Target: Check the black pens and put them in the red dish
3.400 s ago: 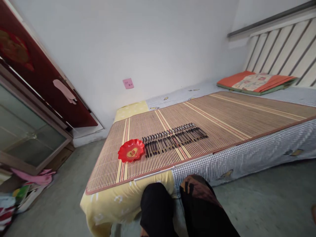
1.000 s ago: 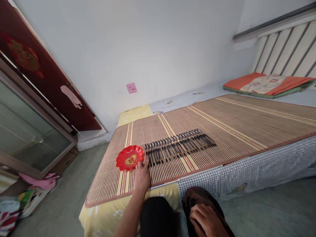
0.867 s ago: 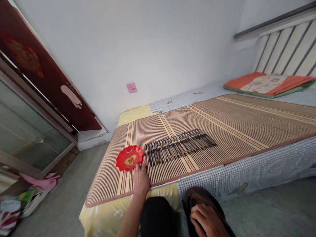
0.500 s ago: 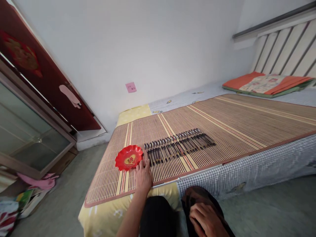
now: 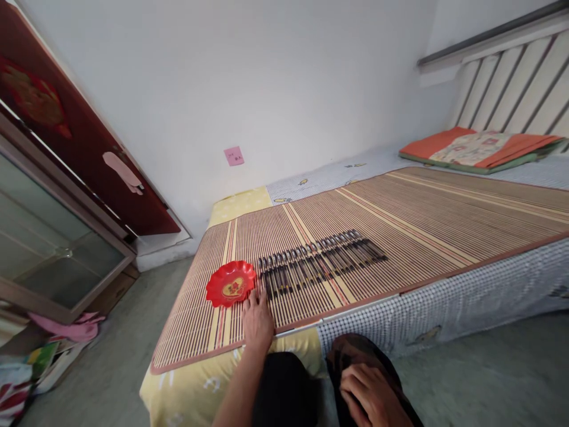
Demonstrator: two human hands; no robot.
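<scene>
A row of several slim dark pens (image 5: 306, 264), with shiny silver parts at their far ends, lies side by side on the striped bamboo mat (image 5: 400, 219). Left of the row sits a red scalloped plate (image 5: 217, 287) with a gold heart pattern. My left hand (image 5: 258, 317) lies on the mat between the plate and the leftmost pens, its fingers stretched forward and slightly apart. Whether its fingertips touch the plate rim or the nearest pen I cannot tell. Over my right knee drapes my right hand (image 5: 368, 391), with loosely bent fingers and no object visible in it.
The mat covers a bed with a yellow and checked sheet (image 5: 200, 385). A folded orange and green quilt (image 5: 480, 148) lies at the far right, before a white slatted headboard (image 5: 511, 89). On the left stand a glass-fronted cabinet (image 5: 57, 243) and a dark red door (image 5: 89, 118).
The view has shifted very slightly. Both hands, the plate and the pens keep practically the same places.
</scene>
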